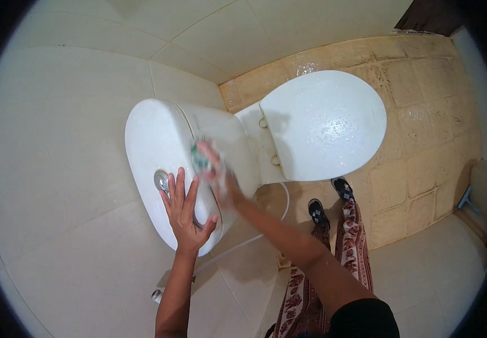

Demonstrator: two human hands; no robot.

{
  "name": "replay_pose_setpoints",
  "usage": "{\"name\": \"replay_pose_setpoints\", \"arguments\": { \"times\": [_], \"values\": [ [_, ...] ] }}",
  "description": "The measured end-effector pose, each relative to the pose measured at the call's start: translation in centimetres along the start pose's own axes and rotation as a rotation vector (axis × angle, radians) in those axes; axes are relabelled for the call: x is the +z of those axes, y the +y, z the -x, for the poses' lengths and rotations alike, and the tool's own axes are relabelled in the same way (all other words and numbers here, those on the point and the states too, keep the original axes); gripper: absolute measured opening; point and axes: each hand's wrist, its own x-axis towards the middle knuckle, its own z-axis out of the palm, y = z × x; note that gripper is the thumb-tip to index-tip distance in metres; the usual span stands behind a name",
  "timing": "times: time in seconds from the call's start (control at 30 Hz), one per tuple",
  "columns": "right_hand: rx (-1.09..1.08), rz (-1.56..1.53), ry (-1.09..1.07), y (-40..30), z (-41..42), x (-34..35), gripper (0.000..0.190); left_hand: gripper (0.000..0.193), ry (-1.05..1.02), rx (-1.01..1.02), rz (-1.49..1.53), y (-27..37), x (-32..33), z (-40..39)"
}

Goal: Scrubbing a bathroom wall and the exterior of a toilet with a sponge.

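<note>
A white toilet with a closed seat lid (pixel 332 126) stands before me, its cistern against the tiled wall. My left hand (pixel 184 215) lies with spread fingers on the cistern lid (pixel 150 135), its fingertips beside the round metal flush button (pixel 161 180). Blurred by motion, my right hand (pixel 220 173) holds a green scrubbing pad (pixel 200 155) with whitish matter around it, perhaps suds. The pad is at the cistern's front face (pixel 222 126), just below the lid's edge. Drops of water dot the seat lid.
Wet tan floor tiles (pixel 421 126) surround the toilet. A thin white hose (pixel 286 203) runs below the cistern, near a metal-ended fitting (pixel 157 295) at the wall. My sandalled feet (pixel 318 211) are beside the bowl. A blue-headed squeegee or brush (pixel 466 198) is at the far right.
</note>
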Motion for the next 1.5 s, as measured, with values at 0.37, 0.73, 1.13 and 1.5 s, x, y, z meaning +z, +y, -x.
{"name": "replay_pose_setpoints", "arguments": {
  "times": [0.37,0.73,1.13,1.5],
  "values": [
    [0.737,0.231,0.577,4.0,13.0,5.2,0.046,0.063,0.026,-0.037,0.008,-0.8,-0.5,0.7],
    [0.629,-0.405,0.849,3.4,12.3,4.4,0.049,0.056,0.051,0.004,0.051,0.1,-0.2,0.2],
    [1.286,-1.328,0.877,2.0,16.6,7.1,0.037,0.054,0.085,0.017,0.018,-0.7,-0.1,1.0],
    [0.107,-0.06,0.223,-3.1,-2.6,2.0,0.03,0.081,0.2,-0.028,0.051,-0.7,0.7,0.5]
  ]
}}
